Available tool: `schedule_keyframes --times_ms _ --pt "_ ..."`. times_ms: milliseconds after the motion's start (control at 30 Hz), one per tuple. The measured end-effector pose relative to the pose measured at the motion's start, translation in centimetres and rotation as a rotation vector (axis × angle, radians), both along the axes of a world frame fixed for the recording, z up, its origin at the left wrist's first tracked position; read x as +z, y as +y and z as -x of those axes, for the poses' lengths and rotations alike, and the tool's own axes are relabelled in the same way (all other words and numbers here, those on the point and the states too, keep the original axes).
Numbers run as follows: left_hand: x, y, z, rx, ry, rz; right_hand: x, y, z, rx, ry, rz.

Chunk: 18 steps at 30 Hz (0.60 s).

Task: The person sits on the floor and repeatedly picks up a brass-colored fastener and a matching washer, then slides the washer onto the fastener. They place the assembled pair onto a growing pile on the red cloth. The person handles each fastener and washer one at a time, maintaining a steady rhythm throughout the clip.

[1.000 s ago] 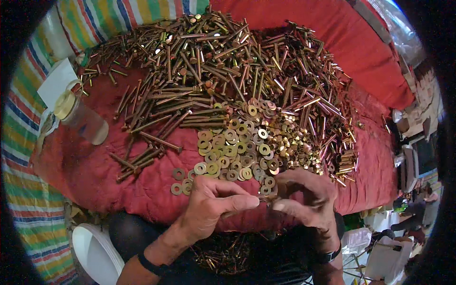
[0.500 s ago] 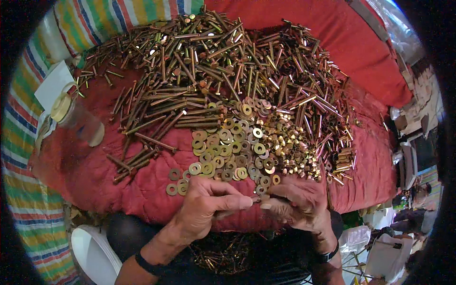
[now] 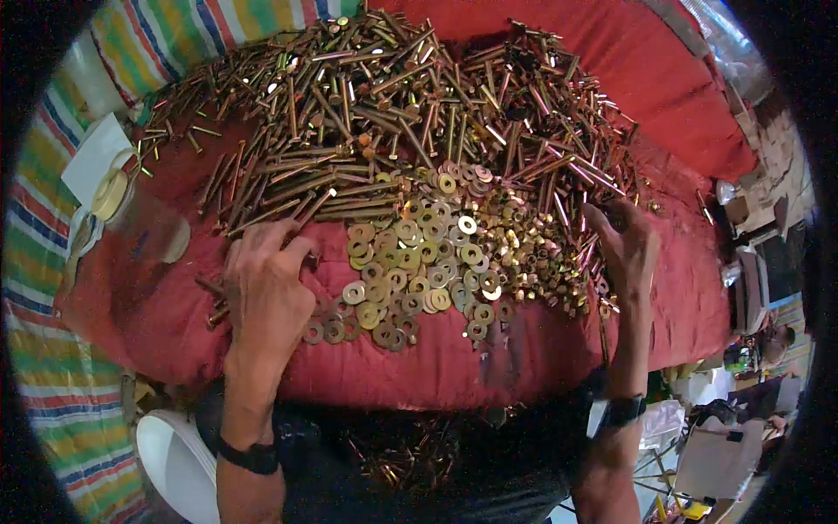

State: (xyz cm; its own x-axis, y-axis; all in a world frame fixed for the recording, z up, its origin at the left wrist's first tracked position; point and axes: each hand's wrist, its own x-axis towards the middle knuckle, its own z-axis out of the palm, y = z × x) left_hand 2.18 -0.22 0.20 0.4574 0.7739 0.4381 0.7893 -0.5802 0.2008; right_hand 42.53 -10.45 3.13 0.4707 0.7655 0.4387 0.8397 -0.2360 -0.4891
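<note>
My left hand (image 3: 269, 284) is over the left of the red padded cloth, back of the hand up, at the near ends of several long bolts (image 3: 301, 166). Its fingers bend down and their tips are hidden, so any grip there cannot be made out. At the right, my right hand (image 3: 627, 249) is open, thumb and forefinger apart, beside a heap of short metal sleeves and nuts (image 3: 541, 249). Between the hands lies a spread of flat, brass-coloured washers (image 3: 406, 258).
A large heap of bolts (image 3: 375, 83) covers the far part of the red cloth (image 3: 393, 371). A clear jar with a cream lid (image 3: 110, 194) lies at the left. More bolts (image 3: 406, 454) lie below the near edge. A white tub (image 3: 175, 463) stands lower left.
Both hands were together at the near middle, holding a small metal part. They have separated: the left moved left and away to the bolts, the right moved right and away.
</note>
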Motion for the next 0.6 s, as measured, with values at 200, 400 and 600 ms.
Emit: schedule_keyframes --times_ms 200,400,600 --pt "-1.1 0.2 0.5 0.05 0.004 0.037 -1.3 1.0 -0.5 -0.101 -0.297 0.157" --pt "-0.5 0.4 0.9 0.031 0.038 0.066 0.0 0.0 -0.5 0.029 0.059 -0.043" --pt "-0.4 0.8 1.0 0.026 0.06 0.044 0.7 -0.8 -0.1 0.42 1.56 -0.314"
